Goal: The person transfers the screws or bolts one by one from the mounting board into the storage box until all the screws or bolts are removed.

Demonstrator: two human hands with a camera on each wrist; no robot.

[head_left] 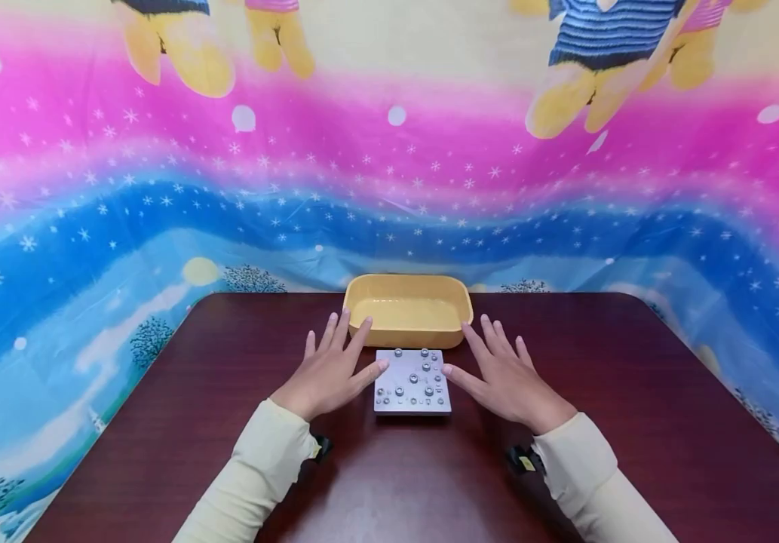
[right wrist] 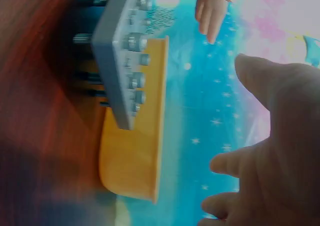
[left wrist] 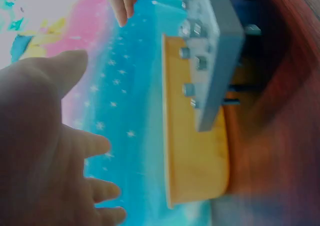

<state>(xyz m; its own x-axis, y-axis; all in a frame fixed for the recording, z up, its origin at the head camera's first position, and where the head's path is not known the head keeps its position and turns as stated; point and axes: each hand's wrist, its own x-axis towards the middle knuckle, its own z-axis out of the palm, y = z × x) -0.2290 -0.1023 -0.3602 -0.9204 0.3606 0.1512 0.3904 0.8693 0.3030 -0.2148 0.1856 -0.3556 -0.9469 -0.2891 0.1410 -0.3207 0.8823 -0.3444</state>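
Observation:
A square grey metal plate bears several socket-head screws of different sizes, mostly along its right side and near edge. In the left wrist view, screw shanks stick out below the plate, and a gap shows between plate and tabletop. My left hand is spread to the left of the plate, its thumb near the plate's edge. On the other side, my right hand is spread the same way, thumb toward the plate. Both palms hold nothing. Whether the fingertips touch anything cannot be made out.
Just behind the plate stands a yellow rectangular tray, with nothing visible inside. Everything is on a dark red-brown table with rounded far corners. A printed cloth hangs behind and around it.

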